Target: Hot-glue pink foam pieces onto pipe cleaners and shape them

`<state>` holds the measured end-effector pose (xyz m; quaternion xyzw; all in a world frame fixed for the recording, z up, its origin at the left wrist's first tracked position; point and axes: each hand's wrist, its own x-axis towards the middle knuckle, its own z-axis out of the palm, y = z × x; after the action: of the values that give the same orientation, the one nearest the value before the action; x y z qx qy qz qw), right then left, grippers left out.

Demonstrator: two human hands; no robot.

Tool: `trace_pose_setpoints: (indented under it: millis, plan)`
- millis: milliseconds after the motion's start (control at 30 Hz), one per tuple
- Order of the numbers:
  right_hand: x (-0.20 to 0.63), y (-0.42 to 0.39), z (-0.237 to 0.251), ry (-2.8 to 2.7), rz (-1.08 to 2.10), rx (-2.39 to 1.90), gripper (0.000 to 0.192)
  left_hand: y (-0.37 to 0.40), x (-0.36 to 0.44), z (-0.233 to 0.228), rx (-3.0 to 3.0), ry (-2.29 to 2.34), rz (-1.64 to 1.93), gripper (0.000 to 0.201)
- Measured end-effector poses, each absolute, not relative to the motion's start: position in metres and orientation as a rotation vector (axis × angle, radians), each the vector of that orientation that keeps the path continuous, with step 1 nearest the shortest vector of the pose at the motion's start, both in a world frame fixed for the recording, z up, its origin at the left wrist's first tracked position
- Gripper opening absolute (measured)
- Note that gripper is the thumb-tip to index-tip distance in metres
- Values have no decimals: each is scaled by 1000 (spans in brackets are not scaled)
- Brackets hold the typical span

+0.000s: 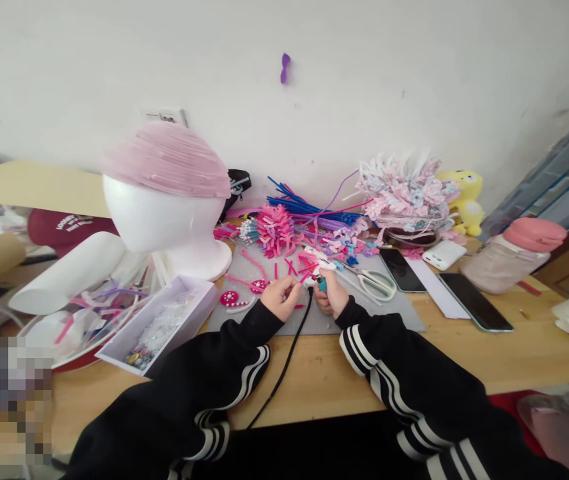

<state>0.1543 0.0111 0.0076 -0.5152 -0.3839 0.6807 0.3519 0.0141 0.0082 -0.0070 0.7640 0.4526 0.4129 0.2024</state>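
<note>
Small teal-and-white corded hand tool [321, 283] is sitting in our right hand [333, 295], over the near middle of a flat grey work mat [327, 325], and its thin black cable [285, 370] is trailing off the mat's near edge across a pale wooden table [309, 383]. We are clamping the right fingers around the tool's teal part. Our left hand [281, 298] is hovering over the mat's near side, left of the tool; its thumb and fingertips are pressing together, and we cannot tell whether anything small is sitting between them.

Short bright pink fuzzy stem pieces [291, 267] are lying around the middle of the mat, just beyond both hands. On the mat's left side we are seeing a round pink disc with white dots [229, 298], and on its right side a pair of scissors with pale rounded handles [364, 273] is lying. Toward the mat's far edge, a thick cluster of pink fuzzy loops [275, 230] is spreading out.

Left of the mat, a glossy white mannequin head [149, 217] is wearing a pale pink ribbed cap [174, 160], and an open white box [199, 307] is holding small clear pieces [157, 327]. Right of the mat, two dark-screened phones [477, 302] are lying flat, and a pink-lidded bottle [494, 263] is sitting farther out.
</note>
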Motion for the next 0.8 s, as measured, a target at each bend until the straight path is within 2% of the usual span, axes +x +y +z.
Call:
trace_pose_setpoints:
  millis: [800]
  plan:
    - [153,10,9,-1018,1782,-1340,44,2,16,-1,2229,1143,1078,27]
